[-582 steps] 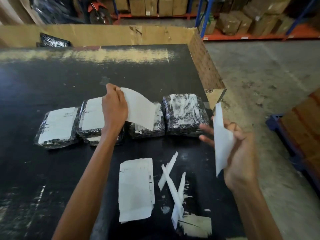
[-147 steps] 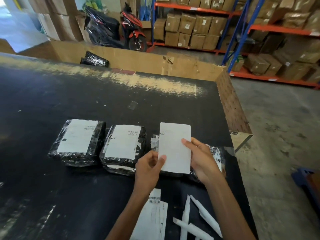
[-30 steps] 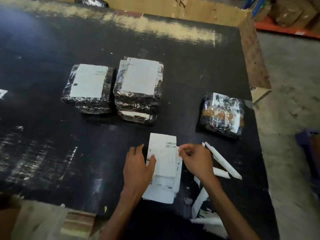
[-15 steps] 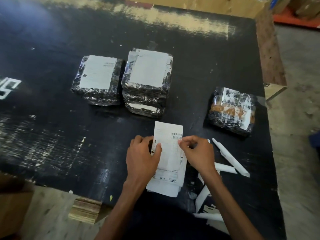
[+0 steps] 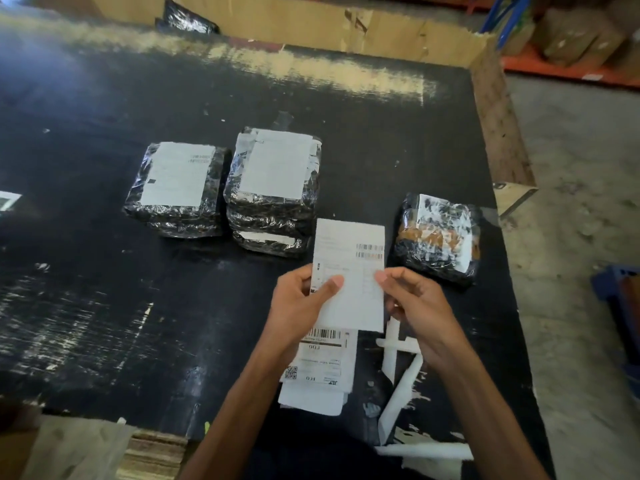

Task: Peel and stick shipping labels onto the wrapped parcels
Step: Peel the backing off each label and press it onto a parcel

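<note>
**Label held up in both hands over the black table**

The black table (image 5: 104, 306) carries two stacks of wrapped parcels: a left stack (image 5: 176, 188) and, just beside it, a taller stack (image 5: 275, 188), each labelled on top. An unlabelled parcel (image 5: 438, 237) lies apart to the right. Near the front edge sit a pile of labels (image 5: 320, 368) and scattered backing strips (image 5: 398, 379). Above the pile, a shipping label (image 5: 349, 271) is held upright — left hand (image 5: 298, 306) pinching its left edge, right hand (image 5: 415, 303) its right edge, thumbs on the face
</note>
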Demonstrator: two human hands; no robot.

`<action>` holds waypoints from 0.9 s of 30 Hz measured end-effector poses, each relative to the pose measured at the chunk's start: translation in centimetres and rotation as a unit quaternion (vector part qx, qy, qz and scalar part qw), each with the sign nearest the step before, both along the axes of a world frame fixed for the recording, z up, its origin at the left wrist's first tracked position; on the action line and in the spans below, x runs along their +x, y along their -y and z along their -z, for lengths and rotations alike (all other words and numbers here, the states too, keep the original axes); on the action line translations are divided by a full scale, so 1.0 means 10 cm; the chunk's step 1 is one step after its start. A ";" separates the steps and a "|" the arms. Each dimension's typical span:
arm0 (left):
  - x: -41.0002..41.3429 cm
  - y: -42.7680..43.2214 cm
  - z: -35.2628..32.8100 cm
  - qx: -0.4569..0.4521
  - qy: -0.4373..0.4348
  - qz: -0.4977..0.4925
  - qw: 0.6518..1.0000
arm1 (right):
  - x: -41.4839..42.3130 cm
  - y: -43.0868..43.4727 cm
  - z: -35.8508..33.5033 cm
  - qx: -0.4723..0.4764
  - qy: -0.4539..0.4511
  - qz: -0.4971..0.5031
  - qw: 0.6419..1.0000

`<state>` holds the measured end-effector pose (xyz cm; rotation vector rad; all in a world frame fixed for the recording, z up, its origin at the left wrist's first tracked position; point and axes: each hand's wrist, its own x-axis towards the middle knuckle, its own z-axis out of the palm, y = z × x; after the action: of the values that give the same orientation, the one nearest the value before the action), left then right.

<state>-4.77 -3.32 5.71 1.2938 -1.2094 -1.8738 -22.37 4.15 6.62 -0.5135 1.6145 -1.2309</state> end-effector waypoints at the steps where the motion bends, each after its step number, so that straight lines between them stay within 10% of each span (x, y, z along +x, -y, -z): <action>1: -0.07 0.03 -0.05 -0.002 -0.016 -0.009 1.000 | -0.02 -0.05 -0.07 -0.010 -0.001 -0.002 1.000; 27: -0.91 0.56 -0.75 -0.119 -0.047 -0.004 0.992 | -0.50 -0.10 -0.64 -0.133 -0.066 0.030 0.988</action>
<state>-13.85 -8.97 13.23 1.0697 -1.3292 -1.7043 -27.38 5.13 13.01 -0.7317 1.5940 -1.4939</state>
